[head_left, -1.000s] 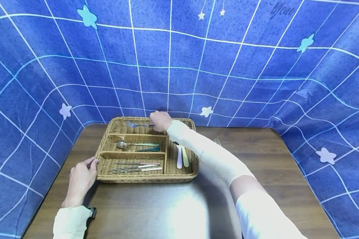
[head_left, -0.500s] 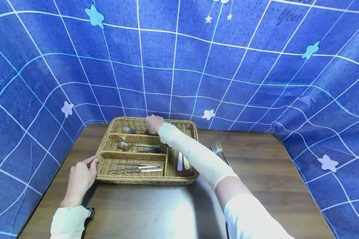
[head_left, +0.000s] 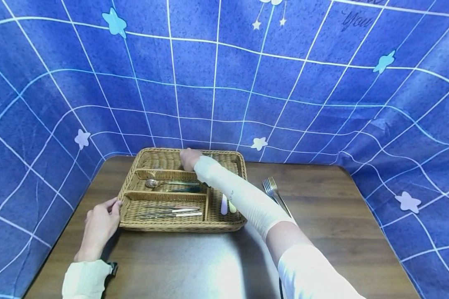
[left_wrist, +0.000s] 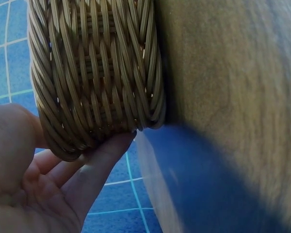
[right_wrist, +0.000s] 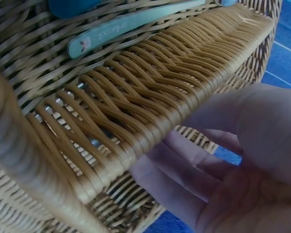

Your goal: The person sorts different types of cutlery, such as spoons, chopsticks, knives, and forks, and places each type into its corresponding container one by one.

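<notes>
A woven wicker cutlery tray (head_left: 179, 226) stands on the table. My left hand (head_left: 100, 224) grips its front left corner; in the left wrist view the thumb and fingers lie on either side of the wicker wall (left_wrist: 97, 73). My right hand (head_left: 190, 159) reaches down into the back compartment, behind the woven divider (right_wrist: 150, 111) in the right wrist view. Only the faint tines of a fork (head_left: 158, 167) show over the divider to its left. The fork's handle is hidden, and I cannot tell whether the fingers hold it.
Spoons (head_left: 152, 182) fill the middle compartment, and chopsticks (head_left: 172, 212) the front one. Lilac (head_left: 224, 205) and light green (head_left: 232, 207) handles lie in the right compartment, partly under my right forearm. Forks (head_left: 271, 185) lie on the table (head_left: 321, 199) right of the tray. A blue curtain (head_left: 224, 74) surrounds the table.
My right hand has moved a little left and down into the back compartment, and the fork has sunk behind the divider. The left hand keeps its grip on the tray.
</notes>
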Available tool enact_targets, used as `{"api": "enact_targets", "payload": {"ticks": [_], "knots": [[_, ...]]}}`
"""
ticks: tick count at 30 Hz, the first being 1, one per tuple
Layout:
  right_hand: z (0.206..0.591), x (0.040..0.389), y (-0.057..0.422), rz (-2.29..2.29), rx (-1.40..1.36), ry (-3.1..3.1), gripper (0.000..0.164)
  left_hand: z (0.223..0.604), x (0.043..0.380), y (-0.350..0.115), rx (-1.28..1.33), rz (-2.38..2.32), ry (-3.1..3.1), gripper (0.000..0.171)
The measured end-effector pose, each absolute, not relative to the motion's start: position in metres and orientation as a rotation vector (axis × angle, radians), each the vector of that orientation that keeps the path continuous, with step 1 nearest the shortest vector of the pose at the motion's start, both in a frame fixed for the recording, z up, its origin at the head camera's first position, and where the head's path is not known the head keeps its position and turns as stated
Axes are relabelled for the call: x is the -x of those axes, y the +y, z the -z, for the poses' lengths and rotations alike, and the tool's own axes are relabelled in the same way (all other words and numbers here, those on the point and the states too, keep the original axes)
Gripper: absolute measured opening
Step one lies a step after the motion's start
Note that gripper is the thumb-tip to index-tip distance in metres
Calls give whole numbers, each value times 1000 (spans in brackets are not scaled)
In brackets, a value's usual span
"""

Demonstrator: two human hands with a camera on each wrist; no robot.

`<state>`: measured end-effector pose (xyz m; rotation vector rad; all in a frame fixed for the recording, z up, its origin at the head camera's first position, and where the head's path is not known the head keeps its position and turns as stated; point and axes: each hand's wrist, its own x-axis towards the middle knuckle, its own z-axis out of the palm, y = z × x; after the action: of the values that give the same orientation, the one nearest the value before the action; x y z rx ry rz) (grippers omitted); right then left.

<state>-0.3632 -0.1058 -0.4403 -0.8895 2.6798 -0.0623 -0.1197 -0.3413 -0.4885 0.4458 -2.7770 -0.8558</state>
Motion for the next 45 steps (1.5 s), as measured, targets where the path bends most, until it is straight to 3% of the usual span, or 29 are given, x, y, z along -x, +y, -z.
{"api": "enact_targets", "payload": {"ticks": [12, 19, 27, 33, 45], "knots": [[414, 346, -82, 162, 955, 2771, 36, 491, 119, -339, -457, 848, -2772, 45], [387, 322, -37, 218, 1040, 2840, 13, 488, 119, -338, -473, 862, -2781, 46], [378, 297, 32, 400, 1017, 2901, 20, 488, 117, -338, -474, 856, -2776, 46], [388, 278, 98, 562, 875, 2992, 17, 490, 117, -338, -478, 856, -2778, 47], [446, 229, 218, 630, 463, 3090, 16, 490, 119, -341, -446, 837, -2778, 47]]}}
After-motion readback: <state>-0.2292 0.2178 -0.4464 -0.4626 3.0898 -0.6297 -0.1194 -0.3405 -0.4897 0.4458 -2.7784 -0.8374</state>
